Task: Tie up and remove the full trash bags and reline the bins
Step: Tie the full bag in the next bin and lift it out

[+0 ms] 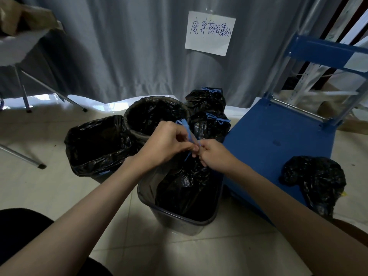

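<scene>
Item: full black trash bag, seated in the clear bin at centre floor, neck gathered upward. Blue drawstring rises from the neck; left hand pinches it with curled fingers, right hand pinches the other strand, the two hands almost touching above the bag. Step in hand, by judgement: tying off this bag, knot not yet seen closed. Next move calls for drawing the strands tight, then lifting the bag clear of the bin without snagging its rim. Related stock: two tied bags with blue bows at 1 o'clock of the bin; round bin at 11 o'clock and square bin at 10 o'clock, both already lined in black; loose black bag on the blue cart at 3 o'clock, probably the fresh liner. Backdrop: grey curtain with handwritten paper sign
</scene>
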Demonstrator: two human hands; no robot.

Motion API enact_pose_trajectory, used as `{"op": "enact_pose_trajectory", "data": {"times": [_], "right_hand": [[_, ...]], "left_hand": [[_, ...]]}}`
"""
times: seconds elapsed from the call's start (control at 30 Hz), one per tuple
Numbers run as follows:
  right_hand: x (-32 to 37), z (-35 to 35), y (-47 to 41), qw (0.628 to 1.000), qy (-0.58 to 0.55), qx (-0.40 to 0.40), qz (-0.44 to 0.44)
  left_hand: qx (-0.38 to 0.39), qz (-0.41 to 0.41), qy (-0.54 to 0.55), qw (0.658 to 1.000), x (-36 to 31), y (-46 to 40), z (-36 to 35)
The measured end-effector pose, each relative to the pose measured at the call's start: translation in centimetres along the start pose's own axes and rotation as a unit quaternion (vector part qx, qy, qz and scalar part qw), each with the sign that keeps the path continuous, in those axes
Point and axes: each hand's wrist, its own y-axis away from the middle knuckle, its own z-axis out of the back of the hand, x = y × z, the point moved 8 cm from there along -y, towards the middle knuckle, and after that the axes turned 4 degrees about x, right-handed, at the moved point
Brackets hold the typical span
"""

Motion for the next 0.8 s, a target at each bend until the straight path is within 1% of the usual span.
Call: {"op": "enact_pose_trajectory", "data": {"times": [0.07,0.13,0.27,0.33,0.47,0.63,0.8], "right_hand": [[0.6,-0.2,0.3,0.997,0.072,0.007,0.017],[1.0,-0.3,0.5,0.993,0.111,0.017,0.034],[1.4,-0.6,0.8,0.987,0.145,0.042,0.063],[1.4,-0.8,0.7,0.985,0.146,0.047,0.075],[1.6,-0.5,1.0,0.988,0.116,0.018,0.098],[1.5,0.0,1.3,0.989,0.115,-0.021,0.089],[1.2,0.1,1.2,0.994,0.088,-0.026,0.067]], "left_hand": [[-0.016,-0.033,-0.034,0.999,-0.3,-0.1,-0.1],[-0.033,-0.053,-0.067,0.996,-0.6,-0.2,0.2],[-0.050,-0.043,-0.087,0.994,-0.2,-0.3,0.3],[-0.053,-0.031,-0.062,0.996,0.1,-0.2,0.1],[-0.036,-0.030,-0.006,0.999,-0.2,-0.2,-0.3],[-0.017,-0.031,-0.009,0.999,-0.1,-0.3,-0.7],[0.037,-0.019,-0.035,0.999,0.6,-0.1,-1.1]]}}
